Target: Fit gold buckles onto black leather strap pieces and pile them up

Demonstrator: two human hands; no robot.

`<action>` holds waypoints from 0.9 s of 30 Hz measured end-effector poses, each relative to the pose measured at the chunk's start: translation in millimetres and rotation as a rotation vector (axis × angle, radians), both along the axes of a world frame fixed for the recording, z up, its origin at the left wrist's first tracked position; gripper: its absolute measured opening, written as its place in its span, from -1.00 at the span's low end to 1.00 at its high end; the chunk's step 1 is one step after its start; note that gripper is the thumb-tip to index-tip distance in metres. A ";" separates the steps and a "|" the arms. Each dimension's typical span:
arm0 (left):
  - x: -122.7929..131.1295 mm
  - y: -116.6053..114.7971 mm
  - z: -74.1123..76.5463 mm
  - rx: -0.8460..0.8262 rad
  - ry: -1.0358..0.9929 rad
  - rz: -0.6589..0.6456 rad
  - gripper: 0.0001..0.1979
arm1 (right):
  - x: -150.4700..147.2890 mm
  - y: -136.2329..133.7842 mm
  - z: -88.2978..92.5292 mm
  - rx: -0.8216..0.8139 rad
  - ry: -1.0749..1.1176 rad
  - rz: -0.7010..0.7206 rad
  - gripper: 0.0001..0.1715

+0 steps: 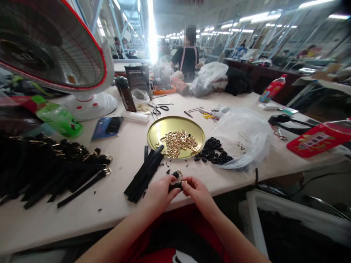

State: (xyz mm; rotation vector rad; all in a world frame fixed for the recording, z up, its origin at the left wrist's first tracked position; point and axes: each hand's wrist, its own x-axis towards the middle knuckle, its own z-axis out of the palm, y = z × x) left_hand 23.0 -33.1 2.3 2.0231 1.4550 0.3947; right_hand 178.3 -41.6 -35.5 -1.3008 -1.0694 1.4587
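Note:
My left hand [161, 190] grips a short black strap [175, 185] near the table's front edge. At the strap's right end, my right hand [196, 189] pinches a small gold buckle [184, 182]. Just beyond the fingers lies another black piece with gold metal [177, 174]. A round gold tray [155, 128] holds a heap of gold buckles [181, 143]. Flat black straps [144, 175] lie left of my hands, partly against the tray. To the tray's right is a pile of small black loops [218, 150]. My fingers hide part of the held strap.
Buckled black straps [82, 171] are heaped on the left, below a large fan [90, 104]. A clear plastic bag [244, 135], scissors [160, 107] and yellow-handled pliers [208, 115] lie farther back. Red bottles [318, 140] stand right. A white bin [255, 219] sits below the table edge.

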 end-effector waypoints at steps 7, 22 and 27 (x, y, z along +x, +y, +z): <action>-13.9 37.6 -16.6 0.298 0.216 0.013 -0.80 | -3.1 45.1 -18.8 0.548 -0.885 -0.057 -0.63; -59.1 80.5 5.7 0.152 0.354 0.309 -0.83 | 17.2 44.5 -30.2 0.700 -0.876 -0.185 -0.67; -54.7 58.0 28.4 -0.040 -0.118 0.294 -0.80 | 72.5 63.2 -16.1 0.513 -1.064 -0.343 -0.74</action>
